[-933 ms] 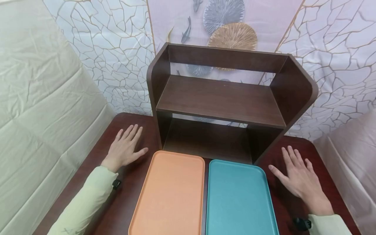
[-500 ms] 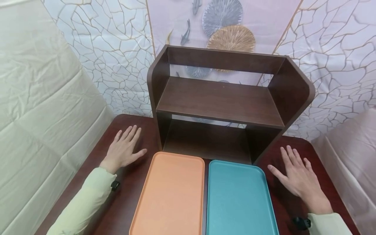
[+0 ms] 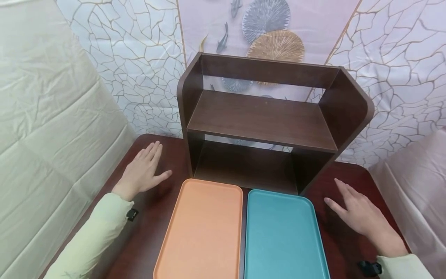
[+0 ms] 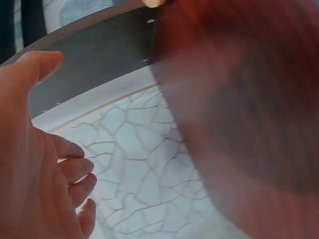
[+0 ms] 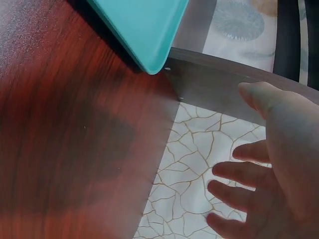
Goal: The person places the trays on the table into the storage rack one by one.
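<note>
My left hand (image 3: pixel 141 170) is over the table left of the orange tray (image 3: pixel 202 228), its fingers extended and thumb spread toward the shelf. On the other side, my right hand (image 3: pixel 364 215) is over the table right of the teal tray (image 3: pixel 283 236), thumb apart from the fingers. Neither hand holds anything. Both trays lie flat side by side in front of the dark brown two-tier shelf (image 3: pixel 261 118). In the left wrist view the left palm and fingers (image 4: pixel 75 172) show in front of the patterned cloth; the right wrist view shows the right fingers (image 5: pixel 234 194) similarly.
The dark red table (image 3: pixel 139 236) reaches beyond both trays. Behind the shelf hangs a patterned cloth (image 3: pixel 139 62), and plain pale cloth (image 3: pixel 52 128) hangs along the left. Each sleeve end has a black wrist device, such as the left wrist camera (image 3: pixel 132 214).
Both hands have lifted from the table. My left hand has shifted slightly left and up, and my right hand slightly right with its fingers closer together. Trays and shelf stay in place.
</note>
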`<state>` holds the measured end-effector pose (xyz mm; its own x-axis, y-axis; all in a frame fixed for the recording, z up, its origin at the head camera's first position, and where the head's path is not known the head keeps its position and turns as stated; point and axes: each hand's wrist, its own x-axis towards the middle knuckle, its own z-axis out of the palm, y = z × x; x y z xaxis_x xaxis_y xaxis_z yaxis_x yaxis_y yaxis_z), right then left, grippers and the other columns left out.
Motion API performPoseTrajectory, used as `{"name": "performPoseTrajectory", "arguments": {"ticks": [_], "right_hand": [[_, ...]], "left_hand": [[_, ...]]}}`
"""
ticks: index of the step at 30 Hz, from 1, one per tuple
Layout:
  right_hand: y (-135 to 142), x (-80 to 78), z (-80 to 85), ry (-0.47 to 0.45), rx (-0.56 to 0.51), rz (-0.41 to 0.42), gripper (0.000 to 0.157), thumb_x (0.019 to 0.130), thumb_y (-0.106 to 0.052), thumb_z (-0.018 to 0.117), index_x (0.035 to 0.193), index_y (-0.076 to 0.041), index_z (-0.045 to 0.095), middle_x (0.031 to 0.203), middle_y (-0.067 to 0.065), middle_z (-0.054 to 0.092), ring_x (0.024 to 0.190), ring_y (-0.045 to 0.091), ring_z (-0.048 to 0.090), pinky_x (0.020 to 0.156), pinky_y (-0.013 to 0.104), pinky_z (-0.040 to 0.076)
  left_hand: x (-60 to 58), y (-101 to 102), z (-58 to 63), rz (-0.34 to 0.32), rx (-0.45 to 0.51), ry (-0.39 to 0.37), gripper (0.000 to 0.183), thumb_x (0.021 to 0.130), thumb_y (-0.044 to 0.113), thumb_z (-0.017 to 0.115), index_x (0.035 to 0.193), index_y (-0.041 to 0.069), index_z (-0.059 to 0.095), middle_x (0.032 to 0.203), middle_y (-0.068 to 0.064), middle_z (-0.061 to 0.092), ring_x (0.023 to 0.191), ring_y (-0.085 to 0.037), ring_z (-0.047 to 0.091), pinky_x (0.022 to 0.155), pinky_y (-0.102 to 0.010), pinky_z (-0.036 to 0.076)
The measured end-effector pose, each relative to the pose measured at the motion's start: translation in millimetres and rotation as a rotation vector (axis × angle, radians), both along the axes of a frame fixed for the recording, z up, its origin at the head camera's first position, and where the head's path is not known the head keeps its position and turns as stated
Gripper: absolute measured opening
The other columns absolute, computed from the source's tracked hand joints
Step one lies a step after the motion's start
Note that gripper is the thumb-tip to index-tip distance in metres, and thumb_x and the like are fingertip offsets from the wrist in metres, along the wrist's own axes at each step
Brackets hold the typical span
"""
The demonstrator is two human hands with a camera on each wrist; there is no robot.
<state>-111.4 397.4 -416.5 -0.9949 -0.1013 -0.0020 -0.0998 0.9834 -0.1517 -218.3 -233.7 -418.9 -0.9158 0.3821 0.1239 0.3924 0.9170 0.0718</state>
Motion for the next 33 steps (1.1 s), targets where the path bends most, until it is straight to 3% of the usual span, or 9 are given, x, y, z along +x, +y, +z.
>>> {"name": "performPoseTrajectory", "arguments": {"ticks": [7, 12, 17, 21, 26, 33], "right_hand": [[3, 4.6, 15.4, -0.016, -0.049, 0.036, 0.074, 0.101, -0.039, 0.069, 0.144, 0.018, 0.049, 0.14, 0.044, 0.055, 0.123, 0.062, 0.058, 0.097, 0.074, 0.05], [3, 7.6, 21.4, -0.038, -0.088, 0.062, 0.057, 0.098, -0.034, 0.073, 0.126, 0.015, 0.065, 0.116, 0.033, 0.074, 0.106, 0.05, 0.072, 0.088, 0.065, 0.058], [1, 7.5, 29.5, -0.203, -0.18, 0.038, 0.045, 0.1, -0.037, 0.071, 0.117, 0.004, 0.073, 0.102, 0.01, 0.08, 0.093, 0.026, 0.076, 0.074, 0.041, 0.062], [0, 7.7, 31.7, -0.385, -0.316, 0.032, 0.029, 0.103, -0.027, 0.065, 0.111, 0.0, 0.075, 0.108, 0.01, 0.08, 0.087, 0.017, 0.07, 0.07, 0.029, 0.06], [-3, 13.0, 23.4, -0.551, -0.503, -0.009, 0.024, 0.103, -0.017, 0.062, 0.1, 0.004, 0.073, 0.104, 0.016, 0.078, 0.088, 0.019, 0.071, 0.075, 0.034, 0.065], [-7, 26.7, 3.2, -0.601, -0.525, -0.09, 0.029, 0.102, -0.024, 0.067, 0.094, 0.003, 0.072, 0.086, 0.004, 0.071, 0.085, 0.02, 0.071, 0.075, 0.038, 0.065]], "left_hand": [[3.2, 5, 46.9, -0.051, 0.021, 0.052, 0.096, 0.102, 0.054, 0.057, 0.163, -0.011, 0.022, 0.172, -0.03, 0.023, 0.161, -0.046, 0.023, 0.133, -0.059, 0.022], [6.2, 10, 82.9, -0.092, 0.018, 0.099, 0.097, 0.102, 0.054, 0.057, 0.165, -0.009, 0.018, 0.174, -0.028, 0.019, 0.163, -0.044, 0.021, 0.134, -0.058, 0.021], [10.0, 16, 126.9, -0.117, 0.023, 0.137, 0.098, 0.102, 0.055, 0.057, 0.166, -0.006, 0.015, 0.175, -0.025, 0.017, 0.163, -0.043, 0.019, 0.134, -0.057, 0.02], [11.5, 20, 163.0, -0.117, 0.027, 0.157, 0.098, 0.102, 0.055, 0.056, 0.168, -0.003, 0.012, 0.177, -0.023, 0.014, 0.165, -0.042, 0.016, 0.135, -0.058, 0.018], [14.3, 28, 199.6, -0.129, 0.022, 0.195, 0.097, 0.104, 0.057, 0.051, 0.168, -0.001, 0.009, 0.178, -0.02, 0.01, 0.166, -0.039, 0.012, 0.136, -0.055, 0.016], [7.9, 48, 225.5, -0.179, 0.003, 0.239, 0.094, 0.105, 0.056, 0.048, 0.169, -0.001, 0.008, 0.179, -0.018, 0.009, 0.167, -0.036, 0.01, 0.137, -0.049, 0.012]]}}
